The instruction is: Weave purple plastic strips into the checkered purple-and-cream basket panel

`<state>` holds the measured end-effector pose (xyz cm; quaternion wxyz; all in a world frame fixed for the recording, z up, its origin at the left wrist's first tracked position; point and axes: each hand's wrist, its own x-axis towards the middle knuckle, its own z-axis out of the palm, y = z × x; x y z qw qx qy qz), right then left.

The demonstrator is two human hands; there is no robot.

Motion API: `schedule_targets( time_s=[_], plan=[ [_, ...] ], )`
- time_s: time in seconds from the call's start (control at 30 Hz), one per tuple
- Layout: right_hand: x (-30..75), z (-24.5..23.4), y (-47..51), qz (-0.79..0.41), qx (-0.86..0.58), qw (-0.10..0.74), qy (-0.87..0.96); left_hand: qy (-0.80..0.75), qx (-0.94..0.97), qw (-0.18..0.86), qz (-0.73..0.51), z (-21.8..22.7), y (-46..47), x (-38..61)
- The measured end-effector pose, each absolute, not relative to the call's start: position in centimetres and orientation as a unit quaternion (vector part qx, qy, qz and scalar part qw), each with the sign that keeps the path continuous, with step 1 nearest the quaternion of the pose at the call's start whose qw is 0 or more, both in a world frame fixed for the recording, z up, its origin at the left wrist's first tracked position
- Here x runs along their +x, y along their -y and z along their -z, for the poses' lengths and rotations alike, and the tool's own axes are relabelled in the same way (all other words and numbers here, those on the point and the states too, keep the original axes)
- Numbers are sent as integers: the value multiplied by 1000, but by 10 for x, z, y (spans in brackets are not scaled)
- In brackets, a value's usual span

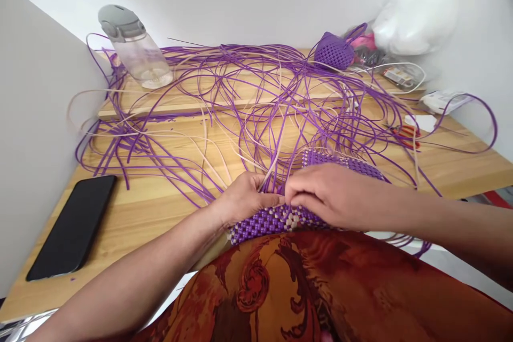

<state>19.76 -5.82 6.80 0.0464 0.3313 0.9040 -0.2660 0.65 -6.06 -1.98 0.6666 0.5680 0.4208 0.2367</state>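
Purple strips sprawl across the counter around a bottle, behind the lap-side woven piece, pinched by the left hand beside the right hand, curled closed, its hold hidden.

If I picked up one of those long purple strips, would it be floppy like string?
The purple strips would probably be bendy but a bit springy, since some arch in wide loops above the table. One is likely light, being so thin. It may snag when pulled, because many cross in a tangle.
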Motion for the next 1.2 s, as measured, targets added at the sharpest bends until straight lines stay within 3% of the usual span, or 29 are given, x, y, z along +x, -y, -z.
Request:
schedule_targets(
  time_s=[0.37,0.93,1.03,1.13,1.2],
  plan=[
    [195,-49,29,283,394,54,-873,-384,491,745,-236,24,59,7],
    [185,-55,24,288,425,72,-855,-404,455,761,-223,20,62,9],
    [191,-52,25,263,376,20,-888,-410,460,758,-215,18,62,9],
    [203,-49,33,155,328,-117,-925,-416,453,757,-220,18,62,9],
    [213,-48,41,96,320,-150,-931,-410,444,764,-226,19,62,9]
  ],
)
